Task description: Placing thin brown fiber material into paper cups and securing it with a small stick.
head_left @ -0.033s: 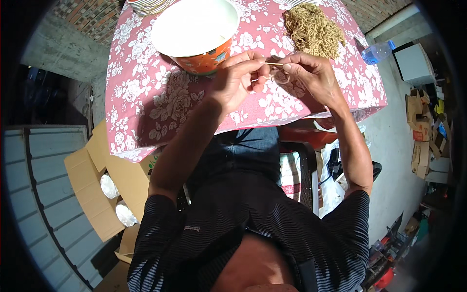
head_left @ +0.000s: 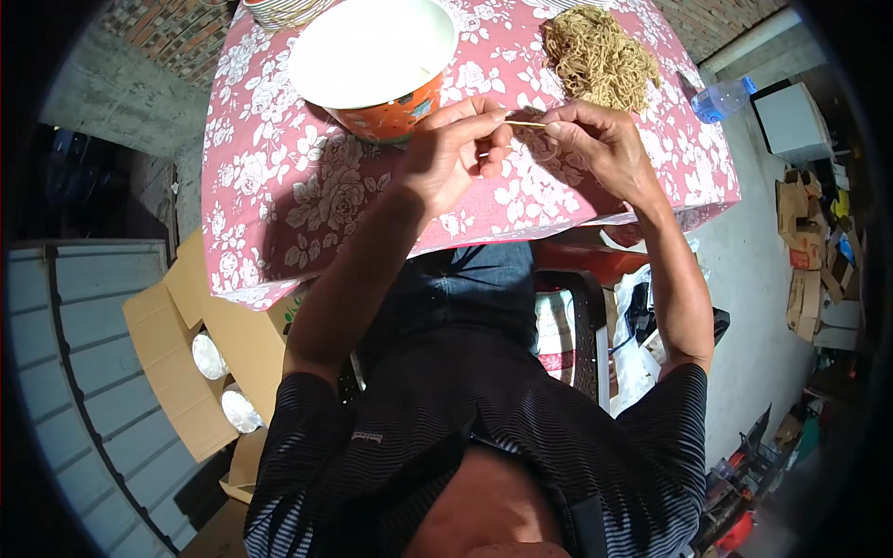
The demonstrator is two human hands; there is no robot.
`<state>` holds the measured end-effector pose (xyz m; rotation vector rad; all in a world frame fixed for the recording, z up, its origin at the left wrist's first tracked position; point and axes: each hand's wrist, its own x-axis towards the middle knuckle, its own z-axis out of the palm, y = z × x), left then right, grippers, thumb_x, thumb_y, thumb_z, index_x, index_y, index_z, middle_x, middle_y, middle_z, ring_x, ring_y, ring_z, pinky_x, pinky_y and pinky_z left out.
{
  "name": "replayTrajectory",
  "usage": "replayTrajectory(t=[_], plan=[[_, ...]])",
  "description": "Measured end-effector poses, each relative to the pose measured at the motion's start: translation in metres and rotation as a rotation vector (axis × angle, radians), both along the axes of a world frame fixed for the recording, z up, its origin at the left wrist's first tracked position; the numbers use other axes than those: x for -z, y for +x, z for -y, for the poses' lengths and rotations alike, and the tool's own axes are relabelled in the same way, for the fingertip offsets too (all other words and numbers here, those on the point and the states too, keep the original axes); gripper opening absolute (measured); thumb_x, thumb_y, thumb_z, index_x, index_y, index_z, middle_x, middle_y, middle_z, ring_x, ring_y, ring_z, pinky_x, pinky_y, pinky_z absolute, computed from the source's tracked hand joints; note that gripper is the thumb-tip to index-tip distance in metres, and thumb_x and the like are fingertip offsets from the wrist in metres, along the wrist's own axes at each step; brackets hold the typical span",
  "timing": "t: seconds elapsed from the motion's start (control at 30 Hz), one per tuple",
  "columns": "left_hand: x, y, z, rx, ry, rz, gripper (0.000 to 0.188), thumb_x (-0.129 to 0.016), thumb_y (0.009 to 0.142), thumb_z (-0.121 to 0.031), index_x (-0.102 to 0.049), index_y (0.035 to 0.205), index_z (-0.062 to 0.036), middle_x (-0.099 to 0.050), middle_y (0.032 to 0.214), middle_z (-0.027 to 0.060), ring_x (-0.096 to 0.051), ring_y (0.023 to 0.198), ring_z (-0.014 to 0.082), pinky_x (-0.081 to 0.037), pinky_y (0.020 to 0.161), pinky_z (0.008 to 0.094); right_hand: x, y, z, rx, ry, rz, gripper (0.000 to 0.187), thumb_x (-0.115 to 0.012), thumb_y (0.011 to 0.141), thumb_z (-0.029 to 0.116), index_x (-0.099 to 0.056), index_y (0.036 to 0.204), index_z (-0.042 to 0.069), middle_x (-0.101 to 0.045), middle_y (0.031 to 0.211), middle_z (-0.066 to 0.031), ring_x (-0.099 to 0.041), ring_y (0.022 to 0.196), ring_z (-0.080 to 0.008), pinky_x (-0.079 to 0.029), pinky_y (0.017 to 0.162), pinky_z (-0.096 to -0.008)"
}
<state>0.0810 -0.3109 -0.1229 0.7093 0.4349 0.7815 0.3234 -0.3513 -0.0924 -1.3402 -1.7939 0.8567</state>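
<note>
Between my two hands a short length of thin tan cord [head_left: 526, 123] is stretched level above the table's near part. My left hand [head_left: 454, 149] pinches its left end between thumb and forefinger, with the other fingers loosely curled. The thumb and fingertips of my right hand [head_left: 603, 147] close on the other end. Beyond the right hand lies a tangled heap of brown-tan cord [head_left: 600, 58]. Just past my left hand stands an orange patterned tub [head_left: 381, 121] with a white inside.
A pink tablecloth with white flowers [head_left: 251, 177] covers the table. Striped stacked items [head_left: 284, 11] sit at its far left. A clear bottle with a blue label [head_left: 721, 100] is beyond the right edge. An opened cardboard box [head_left: 172, 335] stands at lower left.
A loose pale loop of cord that hung below the fingers no longer shows there. Both hands keep nearly the same place.
</note>
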Motion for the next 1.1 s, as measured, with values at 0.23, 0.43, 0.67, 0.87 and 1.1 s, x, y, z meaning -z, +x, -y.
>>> replayTrajectory(t=[0.23,0.43,0.67,0.87,1.1], plan=[[0.000,-0.022,0.006,0.213,0.200,-0.280,0.030,-0.063,0.103,-0.015,-0.061,0.125,0.0051,-0.066,0.087,0.0077,-0.054,0.065,0.0093,-0.042,0.057,0.0218,-0.011,0.036,0.002,0.144,-0.106,0.158,0.017,-0.069,0.099,0.015,-0.075,0.098,-0.002,-0.072,0.081,-0.0052,-0.066,0.075,-0.0129,-0.056,0.070,-0.0302],[-0.013,-0.036,0.023,0.239,0.431,-0.479,0.027,-0.067,0.101,-0.016,-0.064,0.119,0.0032,-0.074,0.090,0.0111,-0.060,0.071,0.0094,-0.049,0.064,0.0241,-0.022,0.004,0.031,0.034,0.117,0.430,0.046,-0.073,0.094,0.013,-0.062,0.139,0.006,-0.075,0.113,-0.0187,-0.075,0.093,-0.0272,-0.060,0.078,-0.0362],[-0.039,-0.058,0.046,0.215,0.773,-0.592,0.014,-0.065,0.099,-0.005,-0.054,0.104,0.0015,-0.068,0.090,0.0088,-0.068,0.080,0.0135,-0.051,0.072,0.0259,-0.012,-0.076,0.067,-0.202,-0.438,-0.290,0.040,-0.071,0.098,0.010,-0.062,0.133,-0.005,-0.075,0.098,-0.0115,-0.071,0.082,-0.0144,-0.060,0.067,-0.0274],[-0.044,-0.085,0.054,0.157,0.651,-0.622,0.013,-0.066,0.097,-0.003,-0.055,0.105,-0.0005,-0.069,0.084,0.0061,-0.068,0.080,0.0126,-0.051,0.073,0.0268,-0.005,-0.099,0.067,-0.157,-0.308,-0.298,0.016,-0.070,0.100,0.011,-0.076,0.102,-0.004,-0.072,0.085,-0.0065,-0.062,0.069,-0.0083,-0.052,0.063,-0.0248],[-0.063,-0.116,0.039,-0.163,0.917,-0.928,0.017,-0.069,0.096,-0.015,-0.064,0.107,-0.0028,-0.074,0.087,0.0114,-0.073,0.079,0.0213,-0.054,0.075,0.0339,-0.008,-0.109,0.068,0.057,-0.221,-0.441,0.012,-0.071,0.098,0.006,-0.076,0.095,-0.004,-0.068,0.078,0.0027,-0.052,0.068,-0.0003,-0.042,0.061,-0.0183]])
